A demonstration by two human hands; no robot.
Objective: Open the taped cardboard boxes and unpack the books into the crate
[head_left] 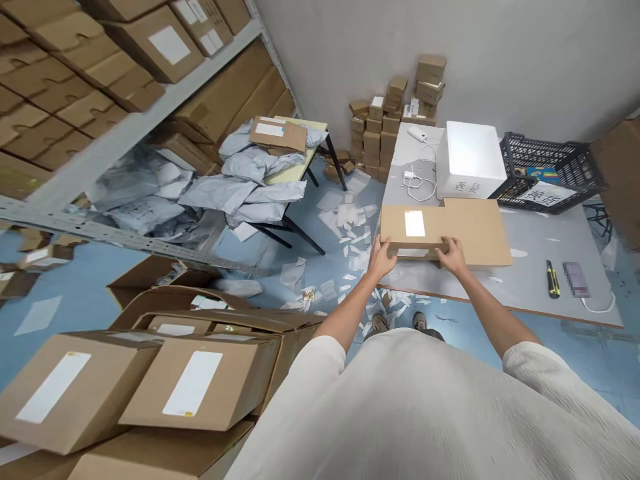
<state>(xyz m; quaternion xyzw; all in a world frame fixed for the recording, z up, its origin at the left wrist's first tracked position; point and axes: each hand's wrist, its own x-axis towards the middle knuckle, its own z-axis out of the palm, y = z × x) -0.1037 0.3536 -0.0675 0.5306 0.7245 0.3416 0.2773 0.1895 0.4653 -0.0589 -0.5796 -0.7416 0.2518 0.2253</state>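
Note:
A brown cardboard box (393, 223) with a white label on top sits at the left front of the grey table (530, 260). My left hand (382, 259) grips its near left corner, thumb on the front side. At the box's near right end, my right hand (453, 256) has its fingers curled over the edge, close to the seam with a second brown cardboard piece (477, 230). Whether that piece is a separate box or part of the first, I cannot tell. Another white label shows on the front side between my hands.
Behind the box stand a white box (474, 157) and a black plastic crate (550, 173). A utility knife (553, 279) and a pixelated phone-like object (577, 279) lie at right. Paper scraps (350, 213) litter the floor; stacked cartons (200, 380) fill the left.

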